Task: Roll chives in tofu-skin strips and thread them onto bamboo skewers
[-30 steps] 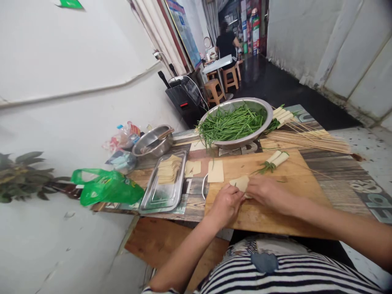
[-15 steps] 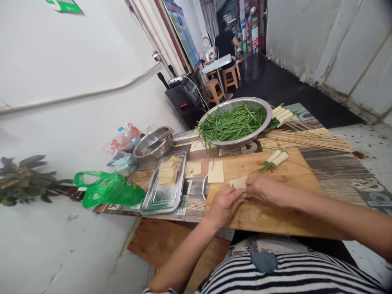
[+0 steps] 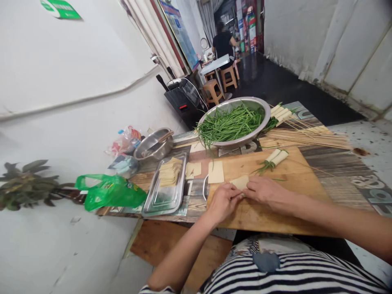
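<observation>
On the wooden cutting board (image 3: 275, 216), my left hand (image 3: 225, 201) and my right hand (image 3: 263, 190) meet at the near edge of a pale tofu sheet (image 3: 239, 182). The fingers of both are closed on that edge, which looks partly rolled; what lies inside is hidden. A flat square tofu sheet (image 3: 216, 171) rests at the board's left edge, just beyond my left hand. Beyond my right hand lie two finished rolls (image 3: 279, 157) with green chives sticking out of their ends.
A steel bowl of chives (image 3: 232, 122) stands behind the board. Bamboo skewers (image 3: 312, 138) and more rolls (image 3: 281, 114) lie at the right. To the left are a metal tray (image 3: 163, 202) with stacked sheets, a smaller bowl (image 3: 154, 145) and a green bag (image 3: 110, 192). A person (image 3: 223, 45) sits far back.
My right hand has shifted slightly right, and more of the sheet shows between my hands. Its near edge looks more rolled. The camera view has moved a little.
</observation>
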`<state>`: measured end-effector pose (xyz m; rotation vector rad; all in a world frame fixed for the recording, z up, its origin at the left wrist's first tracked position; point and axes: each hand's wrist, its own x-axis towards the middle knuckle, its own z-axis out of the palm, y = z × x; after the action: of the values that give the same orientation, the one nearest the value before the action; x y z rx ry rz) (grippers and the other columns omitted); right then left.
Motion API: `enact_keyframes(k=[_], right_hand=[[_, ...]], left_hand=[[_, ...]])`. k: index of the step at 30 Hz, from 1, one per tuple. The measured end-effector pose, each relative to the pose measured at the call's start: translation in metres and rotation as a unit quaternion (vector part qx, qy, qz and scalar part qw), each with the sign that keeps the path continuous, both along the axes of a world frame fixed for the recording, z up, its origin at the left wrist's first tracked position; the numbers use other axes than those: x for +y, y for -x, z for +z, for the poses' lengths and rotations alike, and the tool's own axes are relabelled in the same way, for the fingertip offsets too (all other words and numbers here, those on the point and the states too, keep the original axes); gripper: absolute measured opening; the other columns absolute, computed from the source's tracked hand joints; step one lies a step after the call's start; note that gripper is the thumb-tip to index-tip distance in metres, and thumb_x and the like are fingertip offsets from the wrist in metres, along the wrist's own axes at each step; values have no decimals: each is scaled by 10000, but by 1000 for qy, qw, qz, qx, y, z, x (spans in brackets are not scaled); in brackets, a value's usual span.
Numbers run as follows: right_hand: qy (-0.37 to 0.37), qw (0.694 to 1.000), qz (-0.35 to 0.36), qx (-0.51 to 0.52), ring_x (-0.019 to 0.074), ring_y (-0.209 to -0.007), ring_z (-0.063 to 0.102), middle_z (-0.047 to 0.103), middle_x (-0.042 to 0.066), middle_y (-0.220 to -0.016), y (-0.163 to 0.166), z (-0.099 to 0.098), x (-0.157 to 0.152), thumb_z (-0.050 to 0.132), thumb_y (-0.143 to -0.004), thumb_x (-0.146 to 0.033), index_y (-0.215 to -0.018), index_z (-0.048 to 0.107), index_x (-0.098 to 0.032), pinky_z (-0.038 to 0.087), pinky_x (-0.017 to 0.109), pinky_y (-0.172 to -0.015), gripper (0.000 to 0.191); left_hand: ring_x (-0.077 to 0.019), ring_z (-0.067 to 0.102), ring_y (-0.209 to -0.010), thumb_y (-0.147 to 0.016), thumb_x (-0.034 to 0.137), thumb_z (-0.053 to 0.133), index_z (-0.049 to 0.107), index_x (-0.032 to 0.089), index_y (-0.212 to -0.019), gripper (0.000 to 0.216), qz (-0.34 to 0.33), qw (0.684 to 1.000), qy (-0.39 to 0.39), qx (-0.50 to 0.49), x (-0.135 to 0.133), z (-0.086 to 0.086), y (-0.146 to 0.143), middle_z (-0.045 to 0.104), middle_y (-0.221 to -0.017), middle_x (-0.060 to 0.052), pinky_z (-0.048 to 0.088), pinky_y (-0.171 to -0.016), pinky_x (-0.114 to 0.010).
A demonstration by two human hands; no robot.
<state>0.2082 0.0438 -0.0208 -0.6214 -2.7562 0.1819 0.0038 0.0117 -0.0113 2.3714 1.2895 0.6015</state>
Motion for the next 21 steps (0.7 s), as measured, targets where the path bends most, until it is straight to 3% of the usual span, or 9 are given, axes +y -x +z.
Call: enact_keyframes(k=[3, 8, 11, 16, 21], right_hand=[[-58, 998, 8, -11, 218, -753, 451, 610, 83, -803, 0, -2, -3, 465, -902, -185, -867, 656, -180, 319, 357, -674, 194], [-65, 998, -7, -21, 195, -755, 412, 564, 62, -809, 1, 0, 1, 457, -938, -206, -809, 626, -170, 293, 344, -658, 216], [-65, 997, -8, -40, 194, -786, 409, 552, 69, -856, 2, 4, 4, 441, -959, -223, -814, 625, -153, 288, 345, -664, 244], [-50, 998, -19, -31, 205, -796, 413, 562, 78, -861, 3, 4, 6, 418, -968, -199, -810, 629, -147, 285, 350, -677, 268], [-53, 998, -27, 1, 200, -785, 413, 569, 71, -834, 2, -4, 6, 432, -974, -218, -843, 640, -154, 279, 348, -687, 254]], left_hand=[[-163, 569, -775, -848, 230, 663, 773, 213, -836, 112, 45, 998, 24, -31, -1, -3, -1, 649, -761, -32, 436, -697, -266], [-159, 609, -752, -859, 297, 664, 767, 222, -935, 149, 72, 990, 71, -94, -1, -14, 5, 703, -799, -33, 478, -689, -259], [-171, 616, -763, -849, 328, 680, 744, 196, -989, 202, 90, 992, -2, -88, -6, -19, 8, 718, -834, -50, 495, -724, -284], [-188, 585, -820, -929, 291, 560, 714, 187, -988, 195, 38, 991, -131, 12, -18, -16, 5, 688, -906, -88, 478, -748, -323], [-182, 544, -810, -932, 267, 547, 714, 197, -922, 182, 58, 986, -153, 43, -18, -9, 2, 647, -849, -67, 435, -739, -323]])
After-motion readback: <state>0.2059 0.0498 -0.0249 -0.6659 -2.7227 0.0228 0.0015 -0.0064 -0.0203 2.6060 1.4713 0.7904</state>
